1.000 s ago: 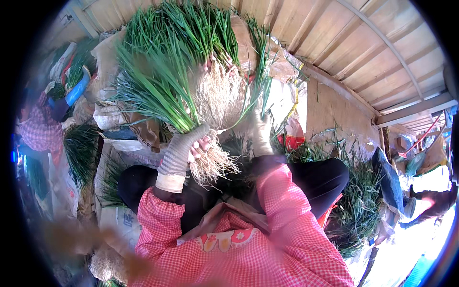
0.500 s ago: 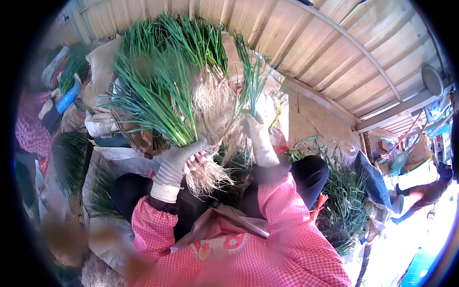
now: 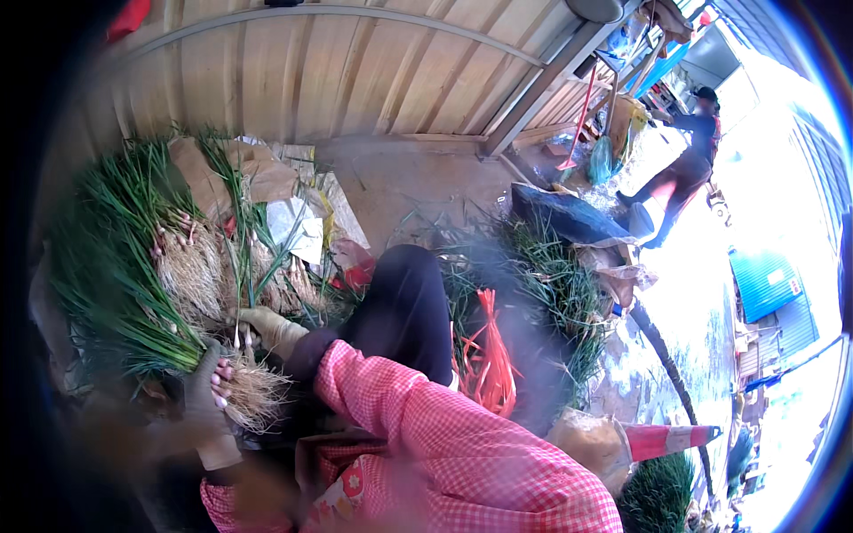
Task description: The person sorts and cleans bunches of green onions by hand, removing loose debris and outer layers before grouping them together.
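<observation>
My left hand (image 3: 210, 386), in a grey striped glove with the fingertips bare, is closed round a thick bunch of green onions (image 3: 253, 395). Their long leaves reach up to the left, and the pale shaggy roots hang out on the right. Beside it my right hand (image 3: 269, 329), in a cream glove, pinches a few single green onions (image 3: 242, 284) by their lower stems, with the white bulbs pointing down next to the bunch's roots. Behind both hands lies a large heap of green onions (image 3: 191, 258), its roots toward me.
A brown sack (image 3: 267, 173) and papers lie behind the heap. Loose green leaves (image 3: 551, 302) and red plastic strips (image 3: 489, 364) are right of my knee. Farther right are a dark blue sack (image 3: 569, 213), a red-and-white cone (image 3: 671, 440) and another person (image 3: 684, 164), bending.
The view has swung to the right, so my hands now appear at lower left. My right hand has come down close to the left with its few stalks. The left still grips the bunch.
</observation>
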Demonstrator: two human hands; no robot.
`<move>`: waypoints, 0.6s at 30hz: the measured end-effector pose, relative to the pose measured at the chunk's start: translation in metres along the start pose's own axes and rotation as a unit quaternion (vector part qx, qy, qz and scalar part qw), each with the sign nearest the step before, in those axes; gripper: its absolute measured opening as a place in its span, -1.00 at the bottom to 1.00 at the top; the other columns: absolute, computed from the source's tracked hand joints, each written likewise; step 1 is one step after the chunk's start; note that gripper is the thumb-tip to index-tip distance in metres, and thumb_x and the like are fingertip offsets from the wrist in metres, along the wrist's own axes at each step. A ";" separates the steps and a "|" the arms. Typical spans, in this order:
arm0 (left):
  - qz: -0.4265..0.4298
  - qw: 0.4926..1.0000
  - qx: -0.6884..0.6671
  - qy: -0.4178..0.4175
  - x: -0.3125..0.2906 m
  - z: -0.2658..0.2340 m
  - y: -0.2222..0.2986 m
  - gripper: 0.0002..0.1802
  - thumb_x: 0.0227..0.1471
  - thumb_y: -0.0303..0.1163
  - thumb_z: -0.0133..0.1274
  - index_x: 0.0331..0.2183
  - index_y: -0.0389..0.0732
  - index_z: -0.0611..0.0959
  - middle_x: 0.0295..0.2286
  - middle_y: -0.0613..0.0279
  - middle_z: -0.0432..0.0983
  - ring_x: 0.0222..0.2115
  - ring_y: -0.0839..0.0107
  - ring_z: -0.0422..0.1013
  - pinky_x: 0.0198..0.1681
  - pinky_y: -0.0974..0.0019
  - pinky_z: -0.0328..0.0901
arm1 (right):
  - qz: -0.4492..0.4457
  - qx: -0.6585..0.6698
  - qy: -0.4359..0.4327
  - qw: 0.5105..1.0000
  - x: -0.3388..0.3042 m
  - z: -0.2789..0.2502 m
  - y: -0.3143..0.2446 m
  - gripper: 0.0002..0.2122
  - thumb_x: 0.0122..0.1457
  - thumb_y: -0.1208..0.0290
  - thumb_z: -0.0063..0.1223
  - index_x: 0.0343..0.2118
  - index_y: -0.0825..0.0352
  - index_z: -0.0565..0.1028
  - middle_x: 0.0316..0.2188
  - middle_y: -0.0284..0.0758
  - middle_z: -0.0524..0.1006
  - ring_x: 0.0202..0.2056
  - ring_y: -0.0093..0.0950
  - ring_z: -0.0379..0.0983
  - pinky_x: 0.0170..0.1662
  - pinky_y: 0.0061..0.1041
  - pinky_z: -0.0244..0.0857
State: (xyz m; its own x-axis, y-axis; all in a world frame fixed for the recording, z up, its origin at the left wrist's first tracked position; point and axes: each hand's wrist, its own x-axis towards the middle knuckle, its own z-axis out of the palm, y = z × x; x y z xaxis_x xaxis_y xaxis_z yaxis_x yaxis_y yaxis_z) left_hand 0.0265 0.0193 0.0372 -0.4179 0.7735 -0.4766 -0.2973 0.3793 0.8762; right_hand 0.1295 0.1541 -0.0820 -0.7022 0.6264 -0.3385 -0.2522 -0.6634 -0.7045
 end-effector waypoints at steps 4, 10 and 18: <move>-0.001 1.000 -0.011 -0.001 -0.005 -0.009 0.003 -0.63 -0.11 -0.06 0.14 -0.59 -0.14 0.44 -0.72 0.40 0.31 -0.83 0.78 0.09 -0.84 0.70 -0.09 | -0.022 0.076 0.006 0.997 0.002 0.008 -0.028 -0.78 0.15 0.25 -0.14 -0.38 0.28 0.48 -0.57 -0.33 0.49 -0.59 -0.49 0.40 -0.60 -0.53 0.22; -0.036 0.999 -0.023 -0.001 0.005 -0.004 0.000 -0.67 -0.07 -0.15 0.13 -0.61 -0.16 0.44 -0.68 0.36 0.35 -0.83 0.74 0.12 -0.85 0.68 -0.09 | -0.032 0.237 -0.078 0.968 -0.046 0.032 -0.083 -0.73 0.13 0.37 -0.30 -0.20 0.36 0.39 -0.71 -0.52 0.28 -0.81 -0.66 0.08 -0.71 -0.73 0.04; 0.003 0.973 -0.190 -0.133 0.050 -0.044 -0.072 -0.63 0.04 -0.17 -0.05 -0.20 -0.22 0.41 -0.29 0.18 0.36 -0.36 0.47 0.29 -0.41 0.45 0.16 | -0.287 -0.155 0.085 0.942 -0.067 0.072 -0.139 -0.83 0.15 0.34 -0.19 -0.31 0.26 0.42 -0.57 -0.46 0.41 -0.65 -0.66 0.26 -0.67 -0.68 0.10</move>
State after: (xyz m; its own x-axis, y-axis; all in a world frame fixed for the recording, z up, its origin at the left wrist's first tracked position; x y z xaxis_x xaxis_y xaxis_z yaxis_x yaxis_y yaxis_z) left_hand -0.0111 0.0081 -0.0523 -0.1978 0.8982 -0.3926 -0.6123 0.1995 0.7650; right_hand 0.1640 0.1751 0.0835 -0.3861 0.9193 0.0769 -0.3333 -0.0612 -0.9408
